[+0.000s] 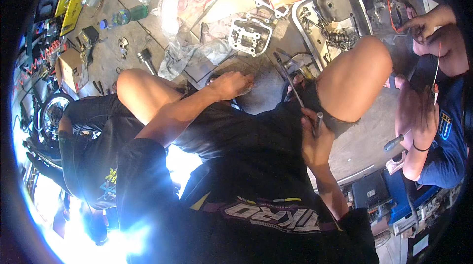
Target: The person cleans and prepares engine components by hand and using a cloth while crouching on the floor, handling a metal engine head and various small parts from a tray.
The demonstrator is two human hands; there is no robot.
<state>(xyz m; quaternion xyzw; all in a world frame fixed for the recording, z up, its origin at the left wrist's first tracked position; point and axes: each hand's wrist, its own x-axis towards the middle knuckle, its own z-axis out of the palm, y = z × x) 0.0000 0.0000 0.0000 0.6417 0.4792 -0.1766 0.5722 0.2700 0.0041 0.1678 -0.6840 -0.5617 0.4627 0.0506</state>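
I sit with bent knees over a workshop floor. My right hand is wrapped round a long, dark metal bar-shaped tool, which slants up and away between my knees. A short, round metal end sticks out by the thumb; whether it belongs to the same tool I cannot tell. My left hand is closed in front of my left knee, and what its fingers hold, if anything, is hidden. Beyond the hands a silvery engine cylinder head lies on the floor.
A white-rimmed tray with metal parts stands ahead right. A co-worker at right has a long thin-shafted tool in hand; a screwdriver is nearby. Another person sits close at left. Plastic bags, a cardboard box and a green bottle lie about.
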